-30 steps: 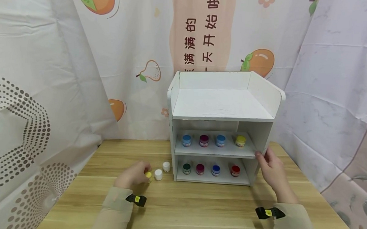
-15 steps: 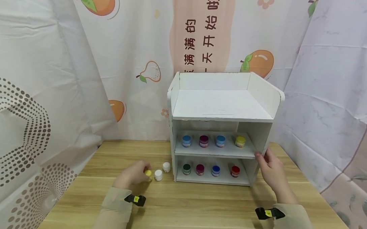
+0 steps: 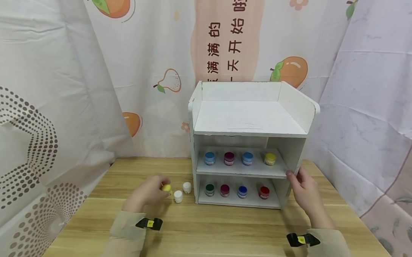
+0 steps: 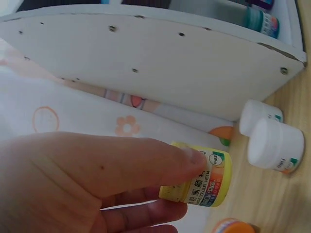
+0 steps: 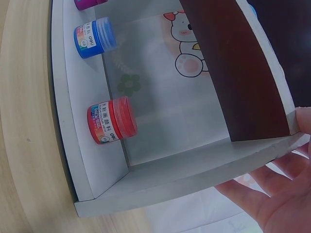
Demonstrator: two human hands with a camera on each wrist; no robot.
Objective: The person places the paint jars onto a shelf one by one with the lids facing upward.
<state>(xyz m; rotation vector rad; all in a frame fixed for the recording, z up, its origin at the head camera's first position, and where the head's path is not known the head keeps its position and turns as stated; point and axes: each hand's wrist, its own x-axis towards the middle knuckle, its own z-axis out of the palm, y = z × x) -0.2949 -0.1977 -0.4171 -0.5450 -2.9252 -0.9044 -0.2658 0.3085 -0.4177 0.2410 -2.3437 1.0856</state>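
Note:
My left hand (image 3: 151,191) pinches a yellow paint jar (image 4: 206,177) between thumb and fingers, left of the white shelf unit (image 3: 250,117). In the left wrist view the jar lies tilted sideways, its printed label showing past the thumb. Two white paint jars (image 3: 182,192) stand on the table between this hand and the unit. My right hand (image 3: 305,190) grips the unit's right side panel at the middle shelf. Its thumb is at the front edge and the fingers (image 5: 265,187) lie along the outer side.
Several paint jars with coloured lids stand in a row on the middle shelf (image 3: 240,170) and on the bottom shelf (image 3: 239,202). An orange jar (image 4: 234,227) shows in the left wrist view. Behind the wooden table (image 3: 222,235) hangs a printed curtain (image 3: 152,115).
The left hand, holding the yellow jar, has risen slightly and drawn a little to the left. The right hand and the shelf unit look unmoved.

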